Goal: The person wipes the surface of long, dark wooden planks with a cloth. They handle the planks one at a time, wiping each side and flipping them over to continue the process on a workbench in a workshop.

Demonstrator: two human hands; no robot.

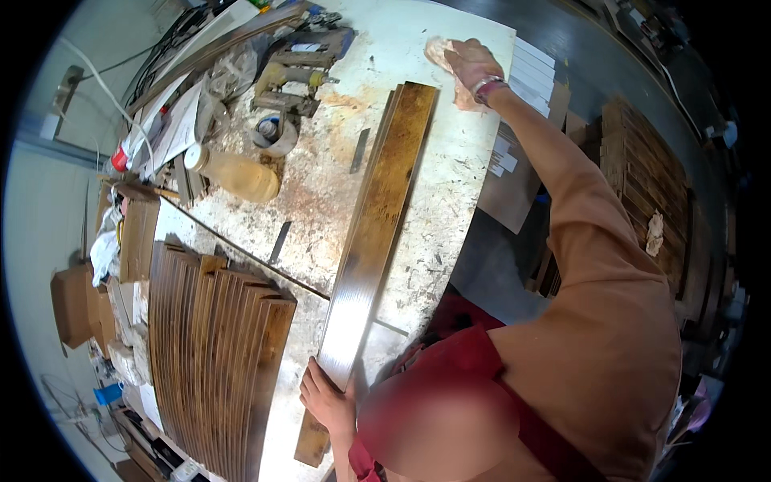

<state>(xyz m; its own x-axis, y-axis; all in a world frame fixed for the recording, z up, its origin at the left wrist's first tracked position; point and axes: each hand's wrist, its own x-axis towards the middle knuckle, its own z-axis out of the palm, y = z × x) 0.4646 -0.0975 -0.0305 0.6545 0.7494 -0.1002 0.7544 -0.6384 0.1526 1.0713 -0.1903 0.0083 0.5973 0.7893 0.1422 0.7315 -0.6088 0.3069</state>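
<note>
A long brown wooden plank (381,217), glossy at its near end, lies lengthwise on the worn white table, with at least one more plank edge showing along its left side. My left hand (328,402) is closed on the plank's near end, its fingers over the left edge. At the far right corner of the table, my right hand (475,63) is closed on a crumpled pale cloth (440,53), part of which hangs down below the wrist. Another short piece of wood (312,442) shows under my left hand.
Many dark brown planks (217,353) stand in a row at the left. Beyond them are a bottle of yellowish liquid (234,173), a round tub (275,133), and a nail gun (291,87). A slatted wooden stack (642,185) stands right of the table.
</note>
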